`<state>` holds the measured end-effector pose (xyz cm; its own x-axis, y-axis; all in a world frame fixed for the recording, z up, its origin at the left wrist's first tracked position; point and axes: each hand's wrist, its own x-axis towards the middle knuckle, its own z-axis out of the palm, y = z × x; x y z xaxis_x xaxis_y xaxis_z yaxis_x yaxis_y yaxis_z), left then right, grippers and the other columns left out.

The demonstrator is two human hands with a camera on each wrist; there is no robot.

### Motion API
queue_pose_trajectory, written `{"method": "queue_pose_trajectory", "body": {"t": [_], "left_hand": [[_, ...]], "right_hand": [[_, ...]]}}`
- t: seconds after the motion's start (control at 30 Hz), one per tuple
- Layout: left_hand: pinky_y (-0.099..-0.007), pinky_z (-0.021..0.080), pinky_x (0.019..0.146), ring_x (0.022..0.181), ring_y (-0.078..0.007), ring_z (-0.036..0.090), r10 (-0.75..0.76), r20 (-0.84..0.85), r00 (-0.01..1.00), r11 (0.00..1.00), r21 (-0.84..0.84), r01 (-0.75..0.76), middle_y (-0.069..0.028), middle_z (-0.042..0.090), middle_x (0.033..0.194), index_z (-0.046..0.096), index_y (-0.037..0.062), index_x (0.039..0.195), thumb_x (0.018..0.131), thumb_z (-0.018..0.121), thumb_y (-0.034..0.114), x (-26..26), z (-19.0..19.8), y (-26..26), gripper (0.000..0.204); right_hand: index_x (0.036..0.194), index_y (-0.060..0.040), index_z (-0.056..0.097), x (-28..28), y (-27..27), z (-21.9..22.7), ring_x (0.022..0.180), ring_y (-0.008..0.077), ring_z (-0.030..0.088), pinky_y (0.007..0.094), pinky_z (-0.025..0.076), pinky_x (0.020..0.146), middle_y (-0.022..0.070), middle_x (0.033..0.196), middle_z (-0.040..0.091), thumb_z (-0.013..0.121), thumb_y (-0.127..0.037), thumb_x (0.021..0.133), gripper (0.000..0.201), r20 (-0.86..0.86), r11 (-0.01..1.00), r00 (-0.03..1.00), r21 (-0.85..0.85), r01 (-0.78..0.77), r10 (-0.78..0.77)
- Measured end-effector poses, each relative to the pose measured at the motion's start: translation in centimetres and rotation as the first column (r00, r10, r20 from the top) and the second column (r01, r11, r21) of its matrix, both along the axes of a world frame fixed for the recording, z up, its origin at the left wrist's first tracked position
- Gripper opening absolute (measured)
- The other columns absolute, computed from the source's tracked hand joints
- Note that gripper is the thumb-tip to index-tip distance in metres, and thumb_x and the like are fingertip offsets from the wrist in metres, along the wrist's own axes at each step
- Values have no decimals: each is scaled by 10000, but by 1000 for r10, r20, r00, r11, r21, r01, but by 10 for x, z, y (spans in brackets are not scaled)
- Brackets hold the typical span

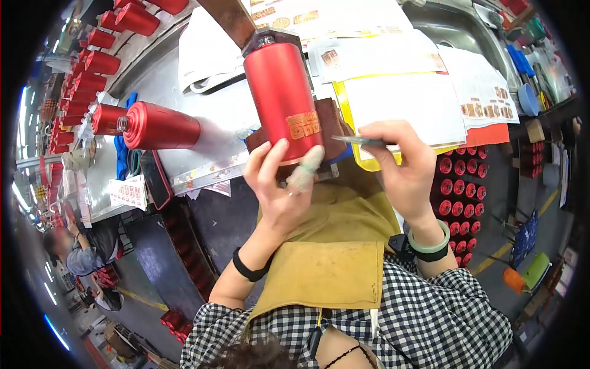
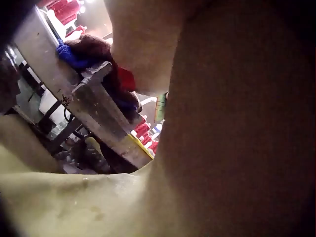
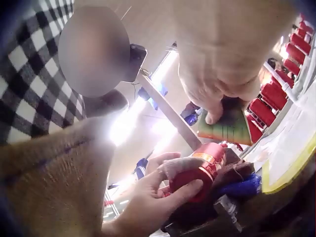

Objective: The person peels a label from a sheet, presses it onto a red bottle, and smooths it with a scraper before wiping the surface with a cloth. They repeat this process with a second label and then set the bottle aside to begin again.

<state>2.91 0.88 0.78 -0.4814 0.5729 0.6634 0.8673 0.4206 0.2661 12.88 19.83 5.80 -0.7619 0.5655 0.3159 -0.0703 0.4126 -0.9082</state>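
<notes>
A red bottle [image 1: 279, 92] with a gold patterned label [image 1: 304, 125] near its base lies on a brown cloth at the bench edge. The left hand [image 1: 279, 184] holds its base, with fingers curled on it and a wrapped fingertip against the side. To the right of the label, the right hand [image 1: 402, 163] pinches a thin pointed metal tool [image 1: 362, 141], its tip just apart from the bottle. In the right wrist view the left hand [image 3: 153, 197] grips the bottle's base [image 3: 190, 182], and the right hand [image 3: 222, 74] is above. The left wrist view is mostly blocked.
Another red bottle [image 1: 163, 126] stands on the metal bench to the left, near a phone [image 1: 156, 178]. Sheets with gold labels [image 1: 485, 92] and a yellow-edged white sheet [image 1: 405, 111] lie to the right. Rows of red bottles [image 1: 89, 83] are at the far left. A sink [image 1: 455, 27] is behind.
</notes>
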Motion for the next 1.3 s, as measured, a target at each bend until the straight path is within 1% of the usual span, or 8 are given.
{"method": "queue_pose_trajectory", "body": {"t": [0.07,0.27,0.37,0.5,0.67,0.9,1.03,1.3], "left_hand": [[-390,466,1018,1337,-351,410,-50,203,978,984,179,13,-127,452,1456,672,62,1347,785,842,48,0,-1,-5,587],[-395,449,1004,1277,-344,484,11,162,987,978,202,-44,-162,497,1480,623,36,1398,708,789,-24,-16,15,12,713],[-396,448,1001,1183,-338,543,-9,100,995,999,-34,12,-159,591,1387,623,38,1403,679,788,-5,-31,18,7,744],[-413,484,961,1065,-338,598,-12,241,970,990,138,-22,-172,635,1307,627,14,1383,663,801,-2,-31,12,3,742],[-404,508,1024,1154,-342,633,-41,423,905,980,195,-47,-164,618,1269,595,-35,1382,777,794,9,-28,0,-10,639],[-539,401,1147,1213,-366,600,13,215,977,988,149,-46,-169,616,1307,578,-35,1406,717,870,84,-30,1,7,758],[-535,379,1168,1296,-385,565,-78,627,775,973,217,-77,-189,584,1398,547,-40,1429,738,907,129,-35,-21,-20,797],[-582,341,1175,1334,-356,521,3,187,982,999,52,-13,-169,554,1442,519,1,1461,617,852,38,-31,11,8,909]], "right_hand": [[980,-29,767,-4,-3,5,934,287,700,366,564,813,107,985,753,718,128,778,261,-66,972,993,223,-79,96],[932,-67,774,-15,-31,-3,924,275,675,382,535,840,54,971,752,708,20,714,244,-104,888,971,433,-152,217],[926,-69,775,-13,-29,-7,928,270,672,376,533,832,49,973,752,703,11,719,233,-99,866,969,476,-152,224],[916,-67,773,-10,-23,-10,902,271,680,379,536,824,49,956,761,711,-7,731,204,-85,891,976,429,-145,200],[901,-66,773,-13,-23,-9,880,265,684,379,537,815,44,944,762,722,-18,733,183,-103,865,970,479,-147,222],[911,-65,776,-14,-23,-4,879,262,685,387,537,816,46,959,763,704,-28,702,225,-99,843,967,515,-152,235],[907,-68,775,-12,-23,-10,869,258,684,384,537,812,47,955,762,698,-19,698,228,-102,850,964,500,-165,247],[898,-72,771,-12,-21,-4,881,272,678,387,543,807,45,935,759,703,0,698,223,-66,875,973,455,-167,220]]}}
